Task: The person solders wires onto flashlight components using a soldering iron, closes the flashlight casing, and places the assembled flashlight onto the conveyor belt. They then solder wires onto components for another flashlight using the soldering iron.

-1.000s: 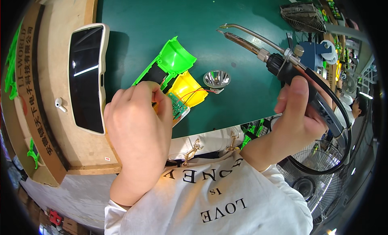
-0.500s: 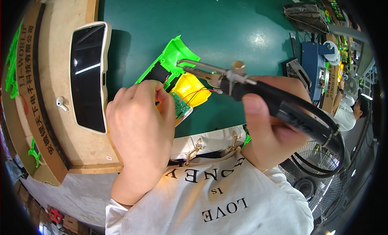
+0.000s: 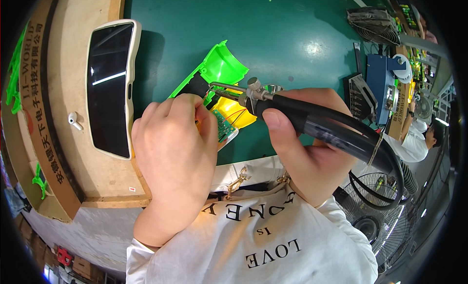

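Observation:
My right hand (image 3: 312, 162) grips a black soldering iron (image 3: 292, 112) with a thick cable. Its metal tip and the thin feed tube beside it reach over the edge of a bright green half-shell (image 3: 225, 64), close to my left fingertips. Inside the shell lies a black block (image 3: 196, 87). Beside it sit a yellow plastic part (image 3: 247, 120) and a small green circuit board (image 3: 225, 127) with thin red and black wires. My left hand (image 3: 173, 142) is closed in a pinch at the shell's near edge; the back of the hand hides what its fingers hold.
A phone-like device (image 3: 109, 84) in a pale case and a white earbud (image 3: 74, 121) lie on the wooden board (image 3: 105, 186) at left, beside a cardboard box (image 3: 61, 157). A blue apparatus (image 3: 378, 81) stands right; a fan (image 3: 370, 230) is lower right. Another person (image 3: 414, 141) sits far right.
The soldering iron has moved left, and its tip is now beside my left fingertips instead of over the green shell's curved end. My left hand still pinches at the shell.

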The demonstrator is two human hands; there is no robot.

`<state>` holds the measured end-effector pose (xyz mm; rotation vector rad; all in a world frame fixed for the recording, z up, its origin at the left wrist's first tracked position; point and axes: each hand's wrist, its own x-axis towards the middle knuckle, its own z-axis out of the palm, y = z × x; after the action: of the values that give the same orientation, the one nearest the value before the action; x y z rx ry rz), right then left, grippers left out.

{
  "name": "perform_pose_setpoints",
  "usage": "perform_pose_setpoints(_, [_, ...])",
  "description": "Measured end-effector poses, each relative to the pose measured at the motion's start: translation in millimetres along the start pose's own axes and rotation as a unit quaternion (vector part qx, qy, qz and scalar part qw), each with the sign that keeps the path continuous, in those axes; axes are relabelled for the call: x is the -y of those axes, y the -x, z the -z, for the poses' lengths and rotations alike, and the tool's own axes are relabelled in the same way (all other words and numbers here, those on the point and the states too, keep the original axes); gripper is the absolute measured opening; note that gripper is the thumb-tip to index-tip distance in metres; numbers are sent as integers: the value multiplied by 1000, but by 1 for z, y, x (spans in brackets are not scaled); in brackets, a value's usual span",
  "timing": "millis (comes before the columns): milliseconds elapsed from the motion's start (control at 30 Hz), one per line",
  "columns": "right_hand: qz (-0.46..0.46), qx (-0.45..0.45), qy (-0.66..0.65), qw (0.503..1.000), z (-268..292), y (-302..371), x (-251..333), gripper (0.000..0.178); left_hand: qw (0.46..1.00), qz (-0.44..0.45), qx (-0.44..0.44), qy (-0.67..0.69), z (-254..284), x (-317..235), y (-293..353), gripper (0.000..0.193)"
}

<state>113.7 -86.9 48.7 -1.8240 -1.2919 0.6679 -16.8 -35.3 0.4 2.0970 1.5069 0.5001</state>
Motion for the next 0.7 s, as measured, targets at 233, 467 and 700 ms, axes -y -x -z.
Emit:
perform_pose_setpoints(233, [-12, 15, 17, 1000, 2, -1, 3, 18, 1000, -9, 9, -15, 3, -1, -2, 8])
perform_pose_setpoints(467, [-2, 8, 8, 1000, 0, 0, 1, 18, 1000, -3, 12, -3, 1, 0, 0, 6])
perform_pose_setpoints(700, [28, -20, 11, 999, -1, 0, -2, 17, 1000, 0, 6, -3, 0, -1, 0, 6])
